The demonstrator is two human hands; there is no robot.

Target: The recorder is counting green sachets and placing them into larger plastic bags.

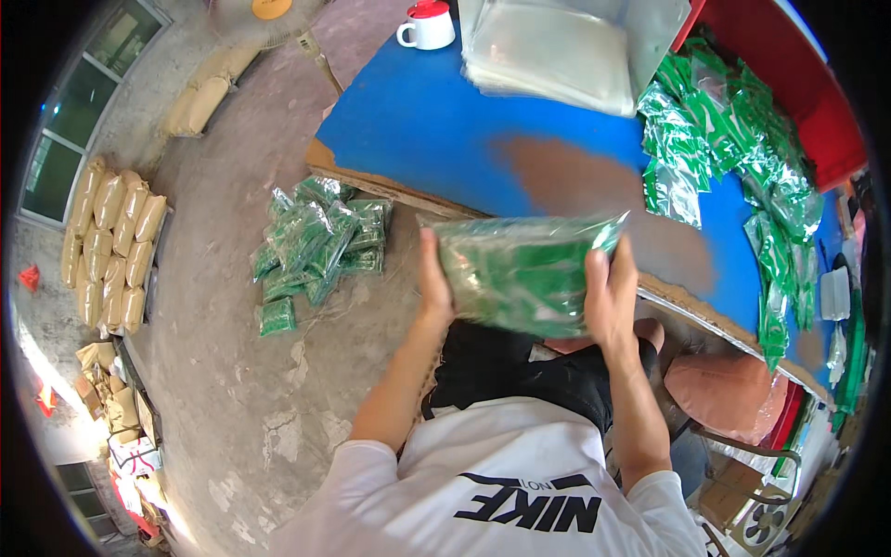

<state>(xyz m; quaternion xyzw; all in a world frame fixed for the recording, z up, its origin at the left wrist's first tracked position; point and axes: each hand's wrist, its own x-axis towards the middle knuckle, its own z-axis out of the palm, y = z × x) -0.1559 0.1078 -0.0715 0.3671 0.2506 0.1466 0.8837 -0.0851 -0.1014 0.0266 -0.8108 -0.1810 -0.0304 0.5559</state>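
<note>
while both of my hands are up over my lap, i see them clamped on either end of a clear bag of green packets (520,271), which hangs in the air just off the near edge of the blue counter (436,130) and touches nothing else. my left hand (433,283) grips the bag's left end with fingers curled behind it, so only the back of the hand and the thumb side show. my right hand (610,295) grips the right end, thumb on top, the other fingers hidden under the plastic. the bag is blurred, and i cannot make out single packets inside, only a green mass.

on the counter's right side lies a heap of loose green packets (733,139), spilling along the right edge and partly cut off by the dark rim of the view. at the far edge sits a stack of clear empty bags (557,51), its top cut off, and near the far left corner a white mug with a red lid (427,26). a brown worn patch (594,176) marks the counter's middle.

down on the concrete floor (232,371), left of the counter, rests a pile of filled green bags (320,246). tan sacks (111,241) are stacked further left by the wall; what lies beyond them is too warped to tell.
</note>
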